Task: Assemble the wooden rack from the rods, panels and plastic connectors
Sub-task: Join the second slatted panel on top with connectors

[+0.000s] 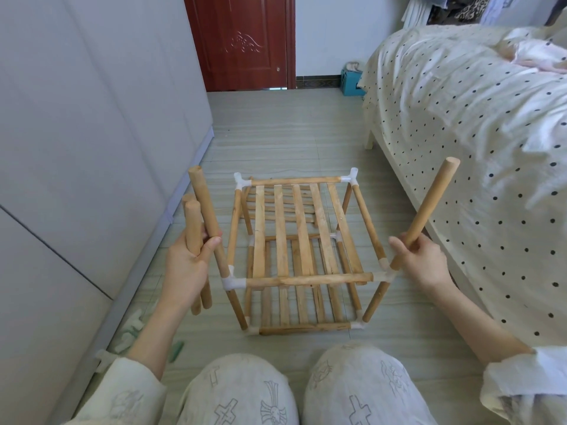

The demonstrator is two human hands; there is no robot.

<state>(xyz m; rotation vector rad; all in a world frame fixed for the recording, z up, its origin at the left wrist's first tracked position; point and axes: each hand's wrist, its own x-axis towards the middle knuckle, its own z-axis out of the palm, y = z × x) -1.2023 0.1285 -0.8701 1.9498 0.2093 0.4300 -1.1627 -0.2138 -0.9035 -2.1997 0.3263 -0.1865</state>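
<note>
A person kneels on a pale tiled floor (306, 124), seen from their own head, with both knees at the bottom edge of the view. Between the two hands stands a partly built wooden rack (302, 256): two slatted panels, one above the other, framed by round rods that meet in white plastic connectors at the corners.

The left hand (187, 265) curls its fingers round a bundle of loose rods (192, 234), held roughly upright, ends poking above and below the fist. Just to the right of this hand, touching its fingertips, a longer rod (206, 207) leans up from the near-left corner connector (233, 282) of the upper tier.

The right hand (425, 265) grips another rod (432, 200) near its lower part, thumb and fingers wrapped round it. This rod slants up and away to the right, its lower end meeting the near-right corner connector (387, 273), just left of the hand.

Beyond the right hand is a bed (460, 118) with a cream, black-dotted cover. Left of the left hand runs a grey wardrobe (76, 133). A red-brown door (242, 41) stands far ahead.
</note>
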